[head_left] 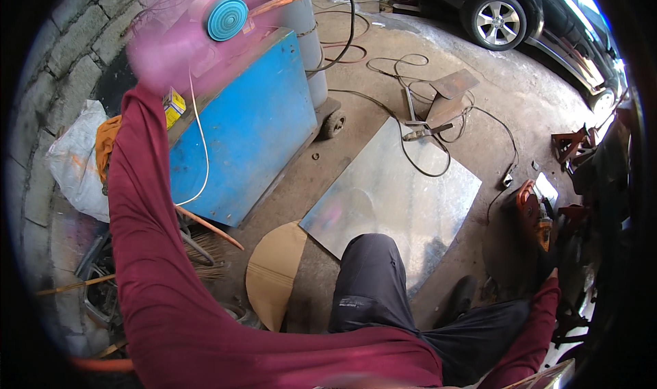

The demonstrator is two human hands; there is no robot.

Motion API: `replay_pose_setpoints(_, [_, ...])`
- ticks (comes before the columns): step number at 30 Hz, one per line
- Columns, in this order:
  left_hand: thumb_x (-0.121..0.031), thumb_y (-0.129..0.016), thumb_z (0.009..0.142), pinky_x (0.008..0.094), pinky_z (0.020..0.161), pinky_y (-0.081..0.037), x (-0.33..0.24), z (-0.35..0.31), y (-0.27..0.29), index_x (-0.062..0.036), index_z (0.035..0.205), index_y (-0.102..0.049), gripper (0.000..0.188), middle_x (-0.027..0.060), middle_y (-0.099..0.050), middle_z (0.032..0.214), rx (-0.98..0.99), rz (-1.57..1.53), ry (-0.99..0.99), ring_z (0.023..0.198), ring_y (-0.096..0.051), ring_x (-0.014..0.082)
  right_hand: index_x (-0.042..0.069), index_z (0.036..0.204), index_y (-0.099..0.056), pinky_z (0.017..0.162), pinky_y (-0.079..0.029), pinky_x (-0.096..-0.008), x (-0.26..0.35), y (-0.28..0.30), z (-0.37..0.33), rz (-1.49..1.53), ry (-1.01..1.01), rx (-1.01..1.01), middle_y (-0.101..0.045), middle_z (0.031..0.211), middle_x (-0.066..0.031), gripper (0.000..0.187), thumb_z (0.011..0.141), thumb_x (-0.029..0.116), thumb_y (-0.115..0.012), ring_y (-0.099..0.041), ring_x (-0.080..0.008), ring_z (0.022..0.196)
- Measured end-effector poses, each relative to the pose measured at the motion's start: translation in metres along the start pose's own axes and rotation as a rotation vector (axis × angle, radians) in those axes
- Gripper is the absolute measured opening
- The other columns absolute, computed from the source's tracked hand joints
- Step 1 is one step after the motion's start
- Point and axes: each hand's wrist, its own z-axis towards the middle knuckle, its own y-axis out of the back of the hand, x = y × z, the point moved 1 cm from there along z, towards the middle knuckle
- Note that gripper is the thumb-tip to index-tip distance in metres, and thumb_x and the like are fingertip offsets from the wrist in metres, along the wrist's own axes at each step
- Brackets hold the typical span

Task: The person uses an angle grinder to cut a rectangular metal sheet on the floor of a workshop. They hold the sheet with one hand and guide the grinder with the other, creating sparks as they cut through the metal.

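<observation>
My left arm, in a maroon sleeve (147, 183), stretches up to a pink fan (164, 50) on top of a blue metal cabinet (239, 132). Its blades are smeared by motion around a teal ridged hub (226, 18). Past the cuff, my left hand is lost behind the pink blur. Over my bent right leg, my right hand (554, 273) shows only a sliver beyond its cuff, its fingers hidden in shadow. Just beyond it is a yellow-and-black tool (545, 230) beside a red metal part (527, 201).
A sheet of shiny metal (390, 183) lies before my knee, with a clamp (424, 133) and cable on its far edge. Cardboard (274, 272) lies beside it. A grey gas cylinder (304, 46) stands behind the cabinet. Red jack stands (571, 142) and a black car (540, 19) are at right.
</observation>
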Motion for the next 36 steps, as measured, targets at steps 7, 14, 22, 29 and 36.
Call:
replay_pose_setpoints(7, [-0.025, -0.067, 0.105, 0.0315, 0.1, -0.054, 0.004, -0.019, -0.004, -0.0063, 0.142, -0.067, 0.042, 0.0113, -0.078, 0.122, -0.047, 0.007, -0.015, 0.112, -0.072, 0.0185, 0.0, 0.123, -0.072, 0.078, -0.056, -0.0352, -0.005, -0.004, 0.011, -0.012, 0.021, 0.023, -0.075, 0.102, -0.0069, 0.046, 0.092, 0.033, -0.085, -0.069, -0.0164, 0.089])
replay_pose_setpoints(14, [-0.025, -0.067, 0.106, 0.0311, 0.101, -0.054, 0.017, -0.063, 0.065, -0.0062, 0.143, -0.067, 0.041, 0.0113, -0.078, 0.123, -0.295, 0.014, -0.025, 0.113, -0.072, 0.0181, 0.0, 0.123, -0.072, 0.079, -0.056, -0.0353, -0.009, -0.019, 0.019, -0.023, -0.003, 0.044, -0.075, 0.102, -0.007, 0.047, 0.092, 0.033, -0.085, -0.069, -0.0165, 0.09])
replay_pose_setpoints(22, [-0.026, -0.066, 0.105, 0.0379, 0.097, -0.056, 0.013, -0.233, 0.1, 0.0011, 0.131, -0.07, 0.038, 0.0167, -0.078, 0.117, -1.116, -0.185, 0.163, 0.109, -0.074, 0.0286, 0.0, 0.123, -0.072, 0.08, -0.056, -0.0353, -0.006, -0.048, 0.049, -0.047, -0.011, 0.108, -0.075, 0.103, -0.0071, 0.047, 0.092, 0.033, -0.085, -0.07, -0.0167, 0.09])
replay_pose_setpoints(29, [-0.045, -0.076, 0.094, 0.0453, 0.11, -0.048, 0.018, -0.317, 0.019, 0.0051, 0.138, -0.063, 0.068, 0.0273, -0.066, 0.138, -0.923, -0.086, 0.779, 0.129, -0.063, 0.0403, 0.0, 0.123, -0.072, 0.081, -0.056, -0.0354, 0.004, -0.051, 0.082, -0.065, 0.03, 0.167, -0.075, 0.104, -0.0071, 0.047, 0.092, 0.033, -0.085, -0.07, -0.0168, 0.091])
replay_pose_setpoints(36, [-0.048, -0.08, 0.083, 0.054, 0.097, -0.054, 0.07, -0.288, -0.014, 0.002, 0.116, -0.073, 0.061, 0.0266, -0.072, 0.119, -1.337, 0.402, 0.694, 0.111, -0.066, 0.0462, 0.0, 0.123, -0.072, 0.081, -0.056, -0.0354, -0.003, -0.044, 0.081, -0.054, 0.016, 0.171, -0.075, 0.104, -0.0072, 0.047, 0.092, 0.033, -0.085, -0.07, -0.0169, 0.092])
